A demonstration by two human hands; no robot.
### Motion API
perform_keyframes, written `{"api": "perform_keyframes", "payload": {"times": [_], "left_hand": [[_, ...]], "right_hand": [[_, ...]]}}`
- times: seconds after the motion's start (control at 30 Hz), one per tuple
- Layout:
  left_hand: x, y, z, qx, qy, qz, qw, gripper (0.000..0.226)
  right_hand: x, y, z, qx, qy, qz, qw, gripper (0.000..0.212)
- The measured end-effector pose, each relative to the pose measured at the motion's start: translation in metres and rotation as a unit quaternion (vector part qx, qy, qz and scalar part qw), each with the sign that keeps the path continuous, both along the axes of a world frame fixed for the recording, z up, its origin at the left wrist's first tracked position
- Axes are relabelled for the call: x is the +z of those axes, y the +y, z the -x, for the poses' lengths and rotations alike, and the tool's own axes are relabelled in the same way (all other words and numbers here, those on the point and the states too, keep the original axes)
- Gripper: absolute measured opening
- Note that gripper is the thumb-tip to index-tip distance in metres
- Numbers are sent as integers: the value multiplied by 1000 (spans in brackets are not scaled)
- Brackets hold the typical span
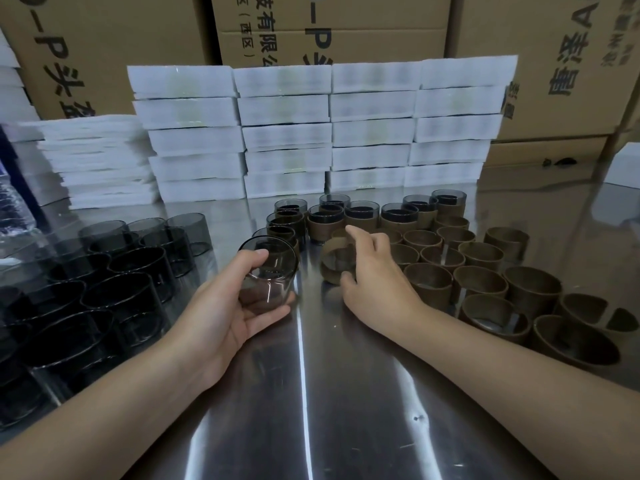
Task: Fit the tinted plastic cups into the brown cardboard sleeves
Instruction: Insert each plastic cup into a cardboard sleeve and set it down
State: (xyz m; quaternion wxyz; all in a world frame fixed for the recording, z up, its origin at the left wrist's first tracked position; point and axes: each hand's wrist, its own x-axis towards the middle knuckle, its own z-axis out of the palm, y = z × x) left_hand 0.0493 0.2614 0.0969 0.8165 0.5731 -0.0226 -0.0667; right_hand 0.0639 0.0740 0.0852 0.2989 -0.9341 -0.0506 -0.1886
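**Shiny Steel, Matt Cardboard**

The table (311,393) is polished metal, glossy and mirror-like, with faint scratches. The cup (268,271) is smoky see-through plastic, smooth and shiny. The sleeve (327,271) is brown cardboard, matt. The white foam sheets (284,109) look soft and dull. The cartons (554,29) are matt printed cardboard. The bottle (14,209) is clear, crinkled plastic.

Dim, soft-focus, wide-angle view; glare streaks the steel table (311,393).
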Motion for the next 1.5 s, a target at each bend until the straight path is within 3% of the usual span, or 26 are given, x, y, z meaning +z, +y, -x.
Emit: {"api": "perform_keyframes", "payload": {"times": [0.23,0.5,0.67,0.83,1.0,1.2,1.37,1.5], "left_hand": [[1,1,2,-13,-16,-15,1000,21],[1,0,2,-11,-11,-21,1000,20],[0,1,0,-7,-3,-12,1000,48],[-2,3,-2,-12,-4,-11,1000,28],[-2,3,-3,-27,-6,-24,999,24],[-1,3,-3,-49,-4,-20,999,49],[-1,3,-5,-63,4,-4,998,51],[1,3,-6,-64,18,-1,998,44]], "right_hand": [[1,-1,0,11,-9,-33,999,60],[1,-2,-5,30,14,-64,997,52],[3,0,-5,57,38,-26,997,46],[3,0,-3,72,44,-22,996,34],[2,-1,-1,83,-8,-116,990,29],[6,3,7,100,-125,-223,962,31],[9,7,18,164,-164,-230,945,32],[7,9,21,214,-181,-183,942,31]]}}
